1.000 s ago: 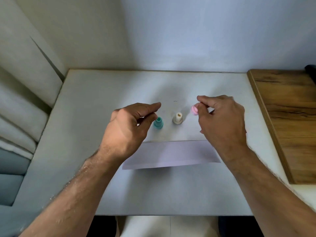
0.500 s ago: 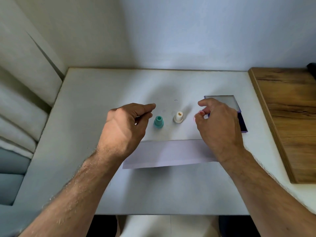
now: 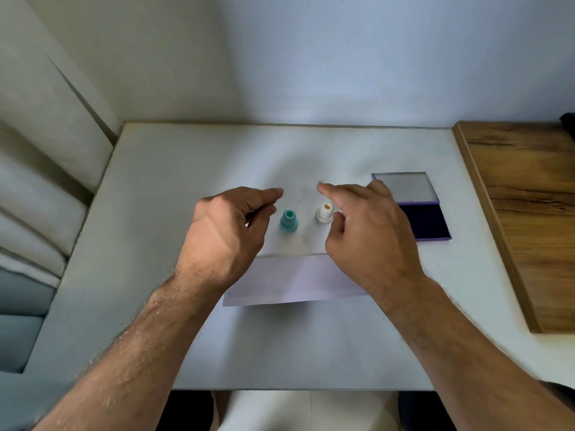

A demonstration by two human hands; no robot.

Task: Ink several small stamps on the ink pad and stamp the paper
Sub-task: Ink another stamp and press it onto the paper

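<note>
A teal stamp [image 3: 288, 220] and a white stamp [image 3: 324, 212] stand upright side by side on the white table [image 3: 174, 188]. A pale paper sheet [image 3: 295, 281] lies just in front of them, partly under both wrists. The ink pad [image 3: 431, 223] lies open at the right, dark blue, with its lid [image 3: 404, 188] folded back. My left hand [image 3: 230, 231] hovers left of the teal stamp, fingers loosely apart and holding nothing. My right hand [image 3: 370, 237] is spread around the white stamp, forefinger behind it and thumb beside it, gripping nothing I can see. No pink stamp is in sight.
A wooden board [image 3: 522, 213] lies along the table's right side. A grey wall rises behind the table, and cushioned upholstery [image 3: 37, 213] sits at the left. The table's near edge is close below my forearms.
My right hand, which pinched a pink stamp a second ago, has moved left to the white stamp and uncovered the ink pad. The pink stamp is out of sight. My left hand has barely moved.
</note>
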